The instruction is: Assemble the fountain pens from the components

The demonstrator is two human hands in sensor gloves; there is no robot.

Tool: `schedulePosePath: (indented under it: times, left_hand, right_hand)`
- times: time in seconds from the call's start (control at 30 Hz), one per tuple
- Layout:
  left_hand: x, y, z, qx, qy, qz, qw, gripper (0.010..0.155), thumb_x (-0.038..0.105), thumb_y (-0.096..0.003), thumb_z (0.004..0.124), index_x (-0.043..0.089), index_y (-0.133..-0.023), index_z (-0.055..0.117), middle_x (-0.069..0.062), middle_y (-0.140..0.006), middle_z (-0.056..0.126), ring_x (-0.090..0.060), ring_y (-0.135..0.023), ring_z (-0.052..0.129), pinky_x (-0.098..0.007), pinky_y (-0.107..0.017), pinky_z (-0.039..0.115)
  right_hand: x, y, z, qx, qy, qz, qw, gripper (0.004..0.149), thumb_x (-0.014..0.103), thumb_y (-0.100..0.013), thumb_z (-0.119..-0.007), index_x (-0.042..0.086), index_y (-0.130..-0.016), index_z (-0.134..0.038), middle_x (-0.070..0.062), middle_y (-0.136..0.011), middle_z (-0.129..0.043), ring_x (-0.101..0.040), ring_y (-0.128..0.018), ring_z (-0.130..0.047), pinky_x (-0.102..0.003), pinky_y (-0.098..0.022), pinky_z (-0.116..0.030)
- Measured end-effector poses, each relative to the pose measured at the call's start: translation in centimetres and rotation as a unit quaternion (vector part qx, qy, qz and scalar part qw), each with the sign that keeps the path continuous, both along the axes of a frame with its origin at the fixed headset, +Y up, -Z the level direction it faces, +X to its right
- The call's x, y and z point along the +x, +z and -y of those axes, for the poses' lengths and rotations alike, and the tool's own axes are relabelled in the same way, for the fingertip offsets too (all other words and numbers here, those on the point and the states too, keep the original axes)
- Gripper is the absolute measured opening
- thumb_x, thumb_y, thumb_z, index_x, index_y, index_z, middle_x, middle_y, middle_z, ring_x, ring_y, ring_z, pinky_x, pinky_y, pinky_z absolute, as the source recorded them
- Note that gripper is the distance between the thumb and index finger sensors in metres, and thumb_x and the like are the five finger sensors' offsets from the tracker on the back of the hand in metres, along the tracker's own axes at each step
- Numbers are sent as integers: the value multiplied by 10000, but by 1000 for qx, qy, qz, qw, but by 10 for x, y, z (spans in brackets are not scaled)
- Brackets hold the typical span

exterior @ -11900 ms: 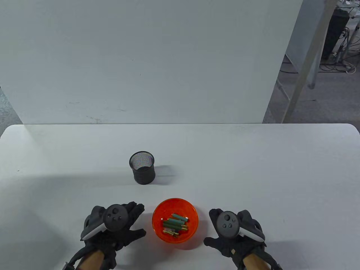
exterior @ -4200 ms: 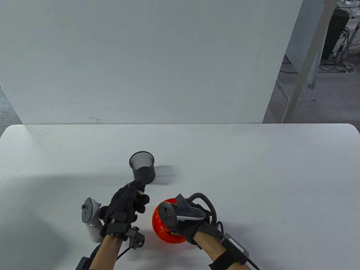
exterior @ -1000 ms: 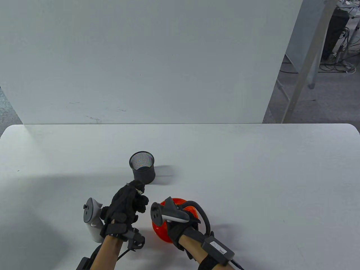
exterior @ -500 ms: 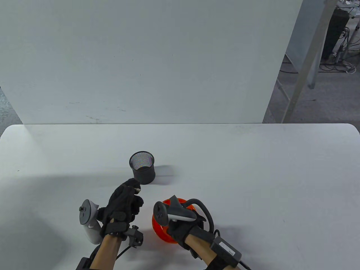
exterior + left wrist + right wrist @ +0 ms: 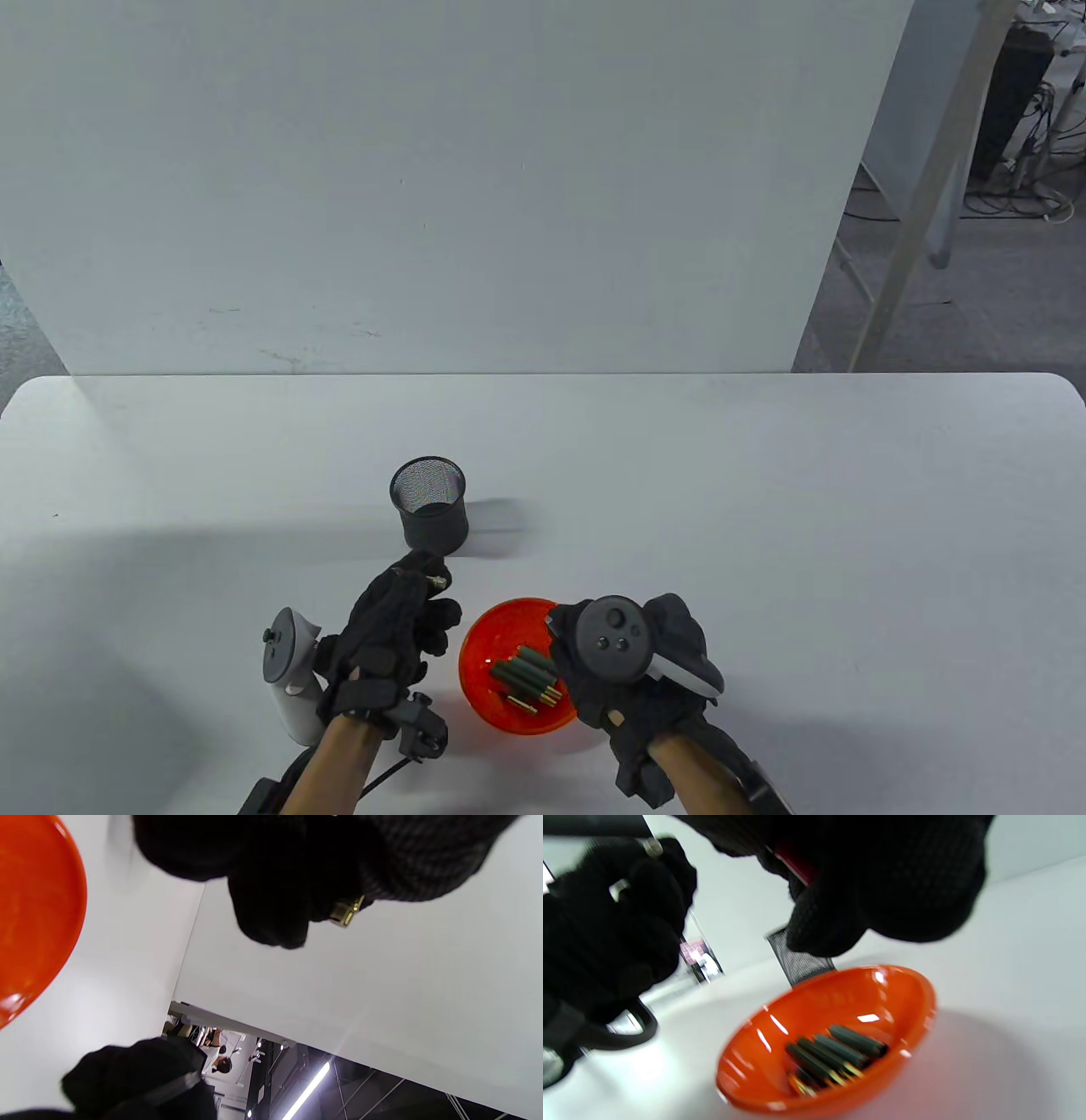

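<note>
Pen components [image 5: 526,677], dark green barrels with brass-coloured ends, lie heaped side by side in an orange translucent bowl [image 5: 488,632] that stands between the two hands, just right of the left hand [image 5: 394,624] and partly under the fingers of the right hand [image 5: 632,679]. One further piece, a small brass-coloured threaded fitting [image 5: 437,582], is pinched at the fingertips of the left hand, its metal end projecting past the glove; in the left wrist view it shows as a gold stub [image 5: 347,911] between the dark fingers [image 5: 271,904]. That hand is turned on edge, its tracker [image 5: 288,675] hanging off its left side above the white table [image 5: 764,509]. A black mesh pen cup [image 5: 429,506] stands upright just beyond the left fingertips, apart from them and from the bowl; nothing lies between fitting and cup. The right hand hovers palm-down over the bowl's right rim, its tracker [image 5: 615,641] facing upward. Its fingers [image 5: 840,916] are curled downward above the bowl; something red [image 5: 793,859] shows against the glove, and whether they grip any part cannot be told. A white panel [image 5: 424,187] closes off the far edge of the table behind both hands.
</note>
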State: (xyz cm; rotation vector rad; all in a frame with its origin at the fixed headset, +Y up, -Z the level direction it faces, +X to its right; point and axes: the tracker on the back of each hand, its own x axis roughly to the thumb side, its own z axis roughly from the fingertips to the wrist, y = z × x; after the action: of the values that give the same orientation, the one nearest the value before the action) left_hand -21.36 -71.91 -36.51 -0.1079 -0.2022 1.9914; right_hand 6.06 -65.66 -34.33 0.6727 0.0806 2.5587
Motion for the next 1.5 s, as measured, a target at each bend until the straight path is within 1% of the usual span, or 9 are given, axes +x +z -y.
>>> schedulePosePath:
  times: [0.07, 0.23, 0.3, 0.37, 0.43, 0.57, 1.1, 1.4, 1.5]
  left_hand:
    - [6, 1, -1, 1, 2, 11, 1000, 449, 511, -554, 808, 344, -971, 788, 26, -898, 901, -138, -602, 1043, -323, -343, 880]
    - [15, 5, -2, -5, 2, 30, 1000, 448, 504, -559, 812, 349, -978, 776, 34, -906, 905, -139, -625, 1042, -330, -358, 882]
    - [17, 6, -2, -5, -1, 38, 999, 447, 506, -563, 808, 352, -980, 772, 39, -909, 906, -139, -644, 1040, -333, -374, 884]
    - [20, 7, -2, -8, 3, 44, 999, 446, 505, -568, 804, 348, -984, 766, 41, -912, 906, -140, -665, 1037, -335, -390, 887]
    - [24, 8, -2, -9, 12, 62, 998, 448, 499, -572, 800, 335, -987, 763, 36, -913, 904, -146, -700, 1029, -345, -414, 886]
    - [32, 10, -3, -10, 25, 79, 997, 448, 495, -579, 792, 322, -991, 755, 33, -913, 907, -152, -747, 1018, -356, -451, 890]
    - [40, 12, -2, -16, 60, 106, 992, 457, 470, -578, 783, 286, -995, 745, 4, -916, 912, -173, -749, 1026, -356, -468, 905]
    - [40, 11, -5, -1, 10, 102, 995, 452, 461, -582, 786, 297, -1000, 741, -6, -926, 904, -177, -746, 1024, -366, -471, 900]
    - [36, 11, -9, 15, -31, 81, 996, 448, 458, -580, 790, 303, -997, 748, -13, -932, 900, -188, -752, 1018, -376, -473, 895]
  right_hand:
    - [5, 1, -1, 15, -59, -6, 998, 453, 279, -579, -602, 94, -993, -594, -163, -895, -733, -218, -537, -941, -345, -313, -913]
    - [13, 3, -3, 49, -200, 5, 979, 493, 183, -546, -714, 122, -1031, -647, -164, -940, -755, -241, -655, -898, -401, -462, -889]
    - [14, 5, -2, 53, -235, 8, 971, 478, 196, -535, -758, 136, -1006, -706, -148, -907, -812, -229, -638, -926, -398, -467, -904]
    - [14, 8, -2, 66, -272, 14, 960, 470, 218, -528, -783, 136, -990, -742, -131, -877, -860, -205, -585, -953, -360, -420, -920]
    - [12, 10, -1, 73, -277, 17, 958, 460, 238, -529, -787, 157, -981, -758, -107, -870, -884, -199, -539, -953, -340, -347, -905]
    - [8, 12, 1, 77, -286, 23, 955, 455, 252, -532, -785, 159, -976, -765, -95, -864, -897, -187, -481, -952, -318, -305, -896]
    - [3, 11, 8, 65, -292, 21, 954, 451, 248, -542, -762, 146, -981, -754, -108, -862, -889, -184, -494, -955, -317, -318, -905]
    - [4, 12, 8, 72, -270, 22, 960, 447, 246, -543, -762, 145, -979, -758, -116, -856, -892, -193, -496, -958, -323, -320, -906]
    - [4, 12, 7, 84, -254, 31, 963, 447, 246, -542, -765, 144, -977, -762, -115, -854, -896, -195, -493, -960, -326, -316, -906]
